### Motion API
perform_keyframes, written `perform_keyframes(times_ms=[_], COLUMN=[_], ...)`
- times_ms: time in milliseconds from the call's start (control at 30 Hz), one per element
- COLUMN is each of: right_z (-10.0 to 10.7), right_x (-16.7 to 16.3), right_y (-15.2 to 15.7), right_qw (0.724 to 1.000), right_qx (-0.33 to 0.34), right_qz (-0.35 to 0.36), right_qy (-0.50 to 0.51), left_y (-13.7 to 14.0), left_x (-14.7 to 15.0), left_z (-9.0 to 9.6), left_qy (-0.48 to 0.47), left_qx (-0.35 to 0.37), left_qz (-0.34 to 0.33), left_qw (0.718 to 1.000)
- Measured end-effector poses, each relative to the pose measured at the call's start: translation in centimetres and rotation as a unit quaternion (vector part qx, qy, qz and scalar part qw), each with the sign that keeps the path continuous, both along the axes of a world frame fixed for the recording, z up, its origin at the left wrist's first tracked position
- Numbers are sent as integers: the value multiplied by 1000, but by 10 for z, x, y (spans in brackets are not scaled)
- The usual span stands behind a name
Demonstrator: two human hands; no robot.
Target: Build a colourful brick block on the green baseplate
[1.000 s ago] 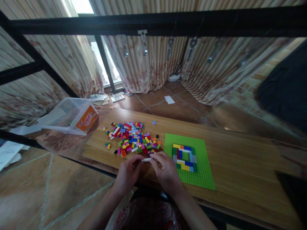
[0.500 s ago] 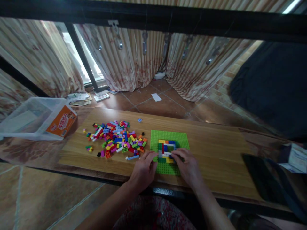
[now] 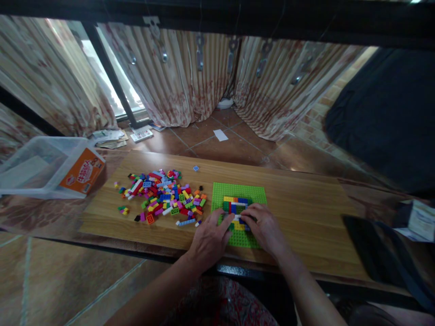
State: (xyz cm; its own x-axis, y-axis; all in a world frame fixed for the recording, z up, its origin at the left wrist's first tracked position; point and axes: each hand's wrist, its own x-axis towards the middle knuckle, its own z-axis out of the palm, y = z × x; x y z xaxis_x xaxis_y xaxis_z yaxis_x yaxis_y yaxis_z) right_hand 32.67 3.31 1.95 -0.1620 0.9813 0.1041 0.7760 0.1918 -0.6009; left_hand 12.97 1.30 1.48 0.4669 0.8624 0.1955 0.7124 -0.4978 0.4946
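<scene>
The left hand (image 3: 209, 236) and right hand (image 3: 267, 229) meet at a narrow white plastic brick (image 3: 237, 218) above a green studded baseplate (image 3: 238, 189).

Left grip (image 3: 209, 237) beside right grip (image 3: 267, 227), fingers (image 3: 249, 212) bent, forearms (image 3: 170, 285) angled inward

location type: apparently a room in a home. indicators: floor-length patterned curtains (image 3: 180, 86) beside a bright window (image 3: 128, 88); a brown tiled floor (image 3: 204, 147) with a white paper sheet (image 3: 220, 135) on it; a wooden tabletop (image 3: 302, 213) bearing loose toy bricks (image 3: 166, 197); a clear plastic bin (image 3: 59, 149) with an orange label (image 3: 83, 172).
</scene>
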Motion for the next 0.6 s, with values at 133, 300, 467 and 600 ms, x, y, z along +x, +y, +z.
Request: perform_keyframes(times_ms=[133, 300, 467, 600], right_z=[-5, -11, -17, -23], right_x=[2, 4, 6, 7], right_y=[0, 0, -1, -4], right_qw=[998, 993, 991, 988], right_qx=[-15, -32, -13, 2], right_qz=[-43, -83, -82, -75], right_qy=[35, 72, 106, 136], left_y=[-2, -2, -3, -3], left_x=[5, 6, 6, 6], left_z=[-2, -6, -7, -7], left_qy=[38, 42, 35, 31], left_qx=[19, 30, 23, 15], left_qz=[9, 21, 25, 27], left_qw=[999, 998, 999, 999])
